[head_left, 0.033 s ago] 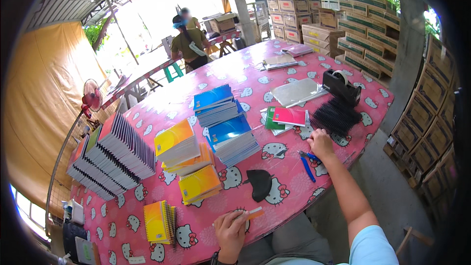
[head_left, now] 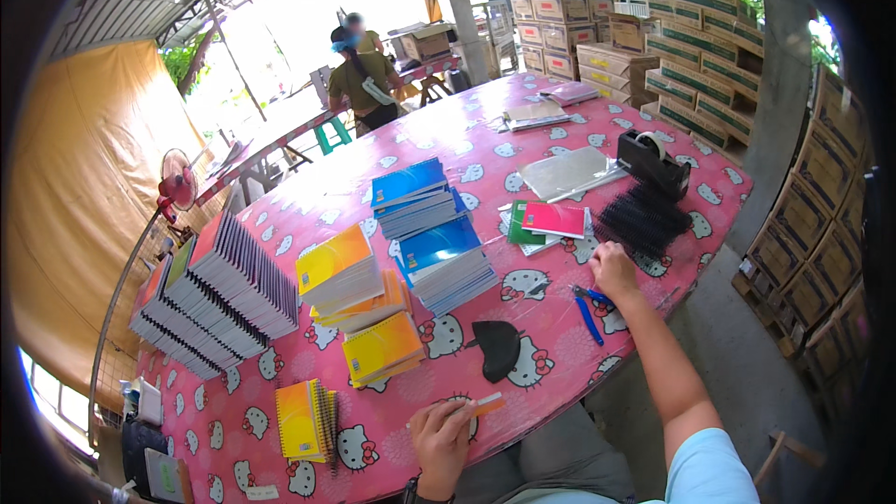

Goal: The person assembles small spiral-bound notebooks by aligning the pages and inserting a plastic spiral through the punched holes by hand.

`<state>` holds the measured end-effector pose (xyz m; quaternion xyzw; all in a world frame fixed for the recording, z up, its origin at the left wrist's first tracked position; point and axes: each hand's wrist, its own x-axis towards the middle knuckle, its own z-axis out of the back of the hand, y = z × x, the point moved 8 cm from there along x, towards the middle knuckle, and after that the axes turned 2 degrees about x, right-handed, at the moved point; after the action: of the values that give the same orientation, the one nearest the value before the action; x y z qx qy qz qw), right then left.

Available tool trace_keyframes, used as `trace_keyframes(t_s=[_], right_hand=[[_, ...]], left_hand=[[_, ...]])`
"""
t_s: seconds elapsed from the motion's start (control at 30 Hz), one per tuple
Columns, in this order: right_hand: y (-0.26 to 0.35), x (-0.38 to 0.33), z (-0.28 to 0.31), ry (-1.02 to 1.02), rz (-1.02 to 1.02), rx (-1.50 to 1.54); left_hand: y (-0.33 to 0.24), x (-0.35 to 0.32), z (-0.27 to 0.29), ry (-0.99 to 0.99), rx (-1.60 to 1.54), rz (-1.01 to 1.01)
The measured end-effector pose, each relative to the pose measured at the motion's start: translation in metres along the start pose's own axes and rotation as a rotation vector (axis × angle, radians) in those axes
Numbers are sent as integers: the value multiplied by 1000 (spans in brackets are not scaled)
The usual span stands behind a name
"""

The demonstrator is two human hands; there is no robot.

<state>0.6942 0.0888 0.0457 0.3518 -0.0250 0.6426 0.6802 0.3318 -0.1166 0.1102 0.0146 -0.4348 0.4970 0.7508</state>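
Orange cutter (head_left: 483, 403) pinched in left hand (head_left: 441, 439) | right hand (head_left: 612, 268) curled, touching black binding coils (head_left: 644, 218)

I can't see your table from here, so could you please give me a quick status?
Left hand holding a small orange cutter. Right hand on the black binding coils. Blue pliers beside right wrist.

Left hand (head_left: 441, 436) curled, right hand (head_left: 613, 268) outstretched

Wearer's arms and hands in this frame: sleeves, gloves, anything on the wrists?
Both hands are bare, no gloves. The right hand has a bare forearm running up to a short light-blue sleeve. The left hand has a dark band at the wrist; its sleeve is out of view.
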Motion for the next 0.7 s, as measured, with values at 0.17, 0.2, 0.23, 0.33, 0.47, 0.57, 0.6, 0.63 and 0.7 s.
trace_keyframes(t_s=[0.17, 0.2, 0.23, 0.33, 0.47, 0.57, 0.6, 0.63, 0.7], right_hand=[[95, -18, 37, 33, 175, 322], [119, -36, 40, 135, 208, 389], [142, -54, 43, 282, 182, 486], [179, -104, 51, 625, 124, 718], [199, -131, 44, 727, 271, 840], [201, -136, 43, 695, 252, 850], [202, -137, 42, 673, 268, 856], [203, -136, 42, 650, 284, 862], [208, -139, 38, 686, 333, 860]], left_hand=[[7, -2, 3, 51, 90, 92], [8, -3, -1, 88, 108, 102], [8, -2, -3, 106, 103, 113], [2, 9, -10, 137, 64, 102], [6, 8, -9, 137, 28, 95], [7, 7, -7, 150, 21, 95], [7, 7, -7, 153, 22, 98], [7, 8, -6, 152, 21, 97], [6, 7, -6, 156, 20, 98]])
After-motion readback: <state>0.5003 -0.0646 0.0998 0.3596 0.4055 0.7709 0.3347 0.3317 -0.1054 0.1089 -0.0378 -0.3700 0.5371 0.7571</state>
